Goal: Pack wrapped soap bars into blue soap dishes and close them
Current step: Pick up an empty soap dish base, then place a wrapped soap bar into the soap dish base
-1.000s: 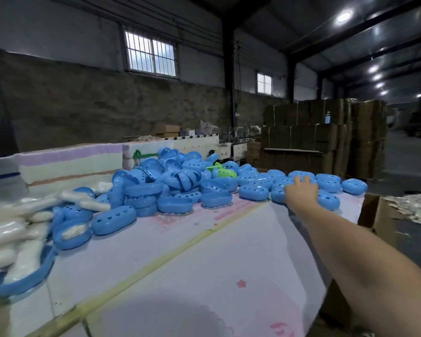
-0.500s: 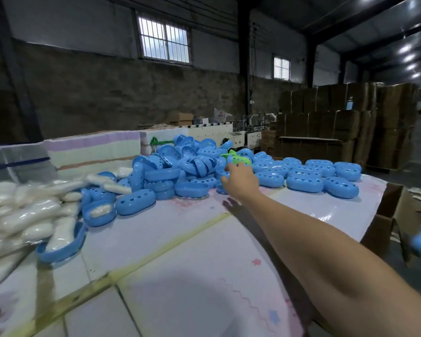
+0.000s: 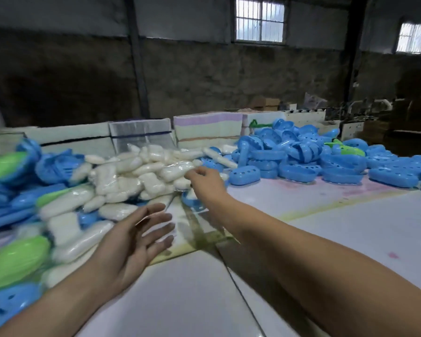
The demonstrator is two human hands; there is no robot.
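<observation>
A heap of wrapped white soap bars lies on the table at centre left. My right hand reaches over to the heap's right edge, and its thumb and fingertips pinch the end of one wrapped soap bar. Just below that wrist sits an open blue dish half, partly hidden by my arm. My left hand hovers low over the table in front of the heap, fingers spread, holding nothing. A big pile of blue soap dishes fills the far right of the table.
More blue dishes and green dishes crowd the left edge, blurred. Striped packed bundles line the far side of the table. A dark wall and a machine stand behind.
The view has swung left. My right hand left the blue dish pile and moved left to the soap heap. My left hand has come into view, open.
</observation>
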